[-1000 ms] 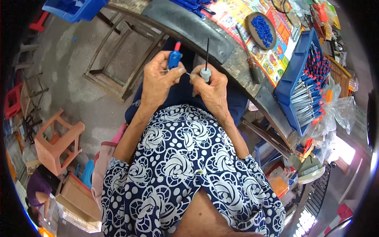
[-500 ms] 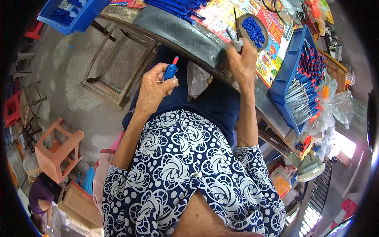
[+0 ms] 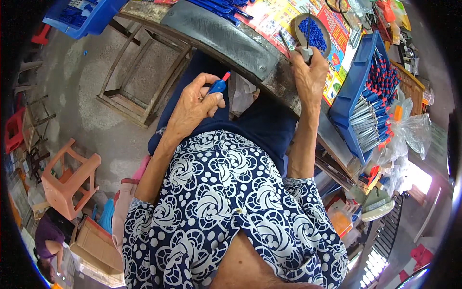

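My left hand (image 3: pixel 195 103) is closed around a small blue plastic piece (image 3: pixel 218 87) with a red tip, above my lap and in front of the table edge. The tip slants up to the right. A thin metal bit shows by the fingers. My right hand (image 3: pixel 310 79) grips the grey handle of a thin-shafted tool (image 3: pixel 305 53), screwdriver- or awl-like, its dark shaft pointing away from me. That shaft passes over a shallow round dish (image 3: pixel 327 39) heaped with tiny blue pieces (image 3: pixel 312 33). Another slim dark item (image 3: pixel 284 41) lies left of the right hand; its kind is unclear.
At the right stands a blue crate (image 3: pixel 344 108) of metal rods with blue and red ends. Long blue parts (image 3: pixel 219 8) lie at the table's far side, near a blue basket (image 3: pixel 86 24). A wooden frame (image 3: pixel 144 72) and an orange stool (image 3: pixel 72 180) are on the left.
Both hands have shifted a little to the right. The blue piece in my left hand leans further right, and the tool's shaft now crosses the dish instead of standing at its left side.
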Tool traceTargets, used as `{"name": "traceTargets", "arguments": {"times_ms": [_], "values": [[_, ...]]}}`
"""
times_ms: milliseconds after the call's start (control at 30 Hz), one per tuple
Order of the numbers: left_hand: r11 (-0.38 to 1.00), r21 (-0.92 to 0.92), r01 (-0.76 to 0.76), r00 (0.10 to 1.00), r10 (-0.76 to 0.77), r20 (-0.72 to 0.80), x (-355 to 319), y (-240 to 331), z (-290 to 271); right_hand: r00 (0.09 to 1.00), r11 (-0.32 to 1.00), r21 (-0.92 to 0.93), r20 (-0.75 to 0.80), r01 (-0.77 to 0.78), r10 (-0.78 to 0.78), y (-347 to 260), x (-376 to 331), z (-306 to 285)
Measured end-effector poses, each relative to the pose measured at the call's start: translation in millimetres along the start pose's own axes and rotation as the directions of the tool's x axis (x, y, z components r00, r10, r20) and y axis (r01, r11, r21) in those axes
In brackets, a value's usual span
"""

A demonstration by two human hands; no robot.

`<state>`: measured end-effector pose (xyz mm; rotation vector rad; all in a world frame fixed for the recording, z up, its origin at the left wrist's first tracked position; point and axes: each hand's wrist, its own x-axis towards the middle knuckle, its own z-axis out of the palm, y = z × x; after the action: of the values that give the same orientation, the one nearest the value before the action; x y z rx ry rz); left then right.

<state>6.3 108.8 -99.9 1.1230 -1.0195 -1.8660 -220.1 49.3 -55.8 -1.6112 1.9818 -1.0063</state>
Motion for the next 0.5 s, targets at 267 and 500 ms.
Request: {"name": "traceTargets", "arguments": {"times_ms": [267, 500], "values": [[0.996, -0.051, -0.078, 0.997, 0.078, -0.011, 2, -5, -4, 0.942, 0.979, 0.152, 0.324, -0.138, 0.083, -15, -37, -26], [0.991, -0.085, -0.106, 0.992, 0.099, -0.082, 0, -2, -11, 0.740, 0.801, 0.450, 0.672, -0.395, -0.012, -34, -79, -27]]}}
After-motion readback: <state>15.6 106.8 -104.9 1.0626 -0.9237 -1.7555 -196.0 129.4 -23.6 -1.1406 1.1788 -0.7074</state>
